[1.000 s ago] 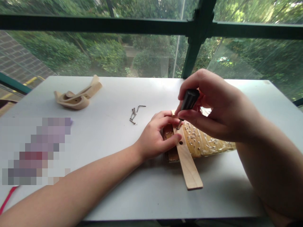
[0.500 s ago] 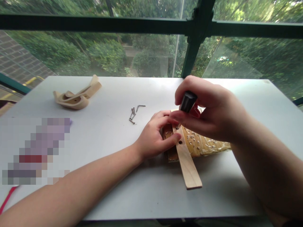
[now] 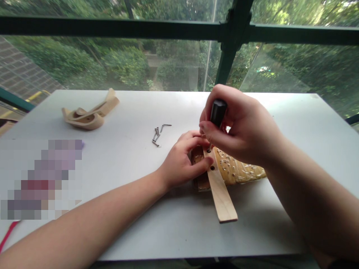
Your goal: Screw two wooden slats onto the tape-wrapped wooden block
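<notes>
My right hand [image 3: 235, 123] is closed around the black handle of a screwdriver [image 3: 218, 112]. Its shaft points down to a screw hole in a pale wooden piece [image 3: 223, 198]. A second dark hole shows nearer to me on the same piece. My left hand [image 3: 185, 160] grips the wooden piece, with the thumb on the near side of the tip and the fingers on the far side. Under the wood lies a tape-wrapped brown block [image 3: 238, 170] whose top is pitted with many small holes. My right hand hides the far end of the wooden piece.
Several loose screws [image 3: 157, 136] lie on the white table [image 3: 126, 160] left of the block. Curved wooden pieces [image 3: 89, 116] rest at the back left. A blurred-out purple item [image 3: 53, 168] with a red cord [image 3: 8, 233] is at the left. A window stands behind the table.
My right hand and the screwdriver have turned and shifted slightly left, leaving the handle more upright. My left hand stays on the wooden piece. The whole view has moved slightly.
</notes>
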Demonstrator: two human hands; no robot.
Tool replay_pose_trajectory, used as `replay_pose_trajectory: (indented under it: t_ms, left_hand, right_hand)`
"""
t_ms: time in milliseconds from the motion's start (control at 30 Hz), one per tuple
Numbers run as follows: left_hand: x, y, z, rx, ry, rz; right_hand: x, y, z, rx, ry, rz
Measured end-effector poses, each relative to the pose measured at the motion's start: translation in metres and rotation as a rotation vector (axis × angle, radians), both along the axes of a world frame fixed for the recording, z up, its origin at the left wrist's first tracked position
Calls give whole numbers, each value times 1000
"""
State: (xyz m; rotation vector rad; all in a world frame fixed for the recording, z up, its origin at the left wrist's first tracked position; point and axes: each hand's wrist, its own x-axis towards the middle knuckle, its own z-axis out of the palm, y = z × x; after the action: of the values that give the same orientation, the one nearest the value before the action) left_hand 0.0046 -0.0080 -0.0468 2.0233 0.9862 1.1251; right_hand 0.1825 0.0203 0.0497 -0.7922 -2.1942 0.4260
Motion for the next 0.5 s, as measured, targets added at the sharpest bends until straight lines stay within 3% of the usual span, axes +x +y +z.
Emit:
replay_pose_trajectory:
  t_ms: [233,500]
  left_hand:
    - [0,0,2,-21,-11,-29]
    - [0,0,4,-52,-20,-38]
  right_hand:
    - [5,5,-4,-60,49,86]
    - [5,8,-6,-10,59,96]
